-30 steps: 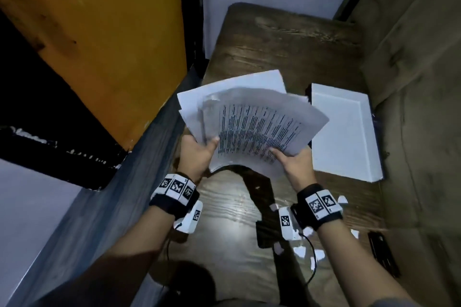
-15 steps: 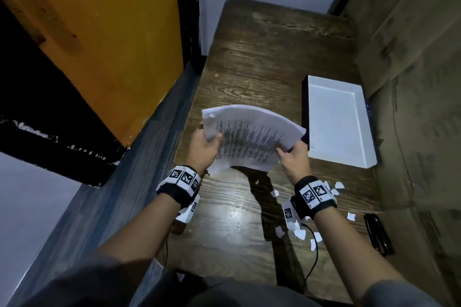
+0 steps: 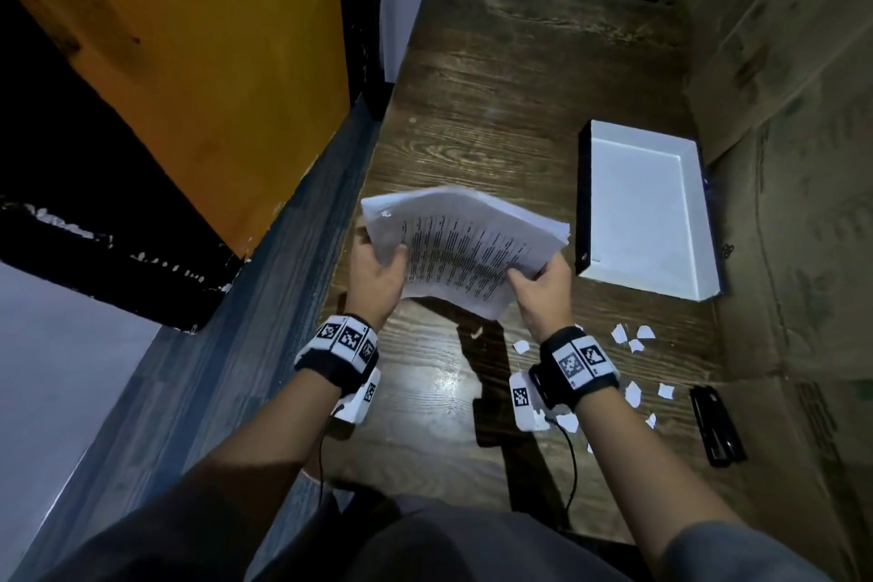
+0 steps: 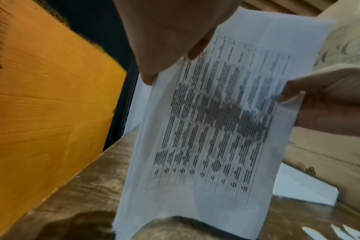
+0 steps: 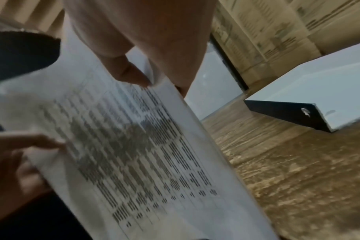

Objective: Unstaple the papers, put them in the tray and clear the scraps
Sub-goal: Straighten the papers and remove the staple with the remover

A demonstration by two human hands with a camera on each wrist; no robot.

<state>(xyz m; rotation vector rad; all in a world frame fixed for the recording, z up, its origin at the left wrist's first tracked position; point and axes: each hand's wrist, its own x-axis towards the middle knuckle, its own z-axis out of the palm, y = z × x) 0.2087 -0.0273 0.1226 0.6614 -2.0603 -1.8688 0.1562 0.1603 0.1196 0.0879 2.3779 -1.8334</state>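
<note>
Stack of printed papers (image 3: pixel 465 250) held above the wooden table (image 3: pixel 519 85), gripped from both sides, bowed upward in the middle. Left hand (image 3: pixel 375 279) clamped on the left edge, thumb on top of the sheet, fingers curled beneath. Right hand (image 3: pixel 543 293) pinching the right near corner, thumb on top, fingers under. Printed table of dark rows visible on the top sheet in both wrist views, blurred. White tray (image 3: pixel 699 222) with a black outer wall lying on the table just right of the stack, apart from it. Torn paper scraps (image 3: pixel 633 340) scattered on the table near the right wrist. Black staple remover (image 3: pixel 715 423) at the table's near right edge, beside the cardboard boxes (image 3: pixel 803 156).
</note>
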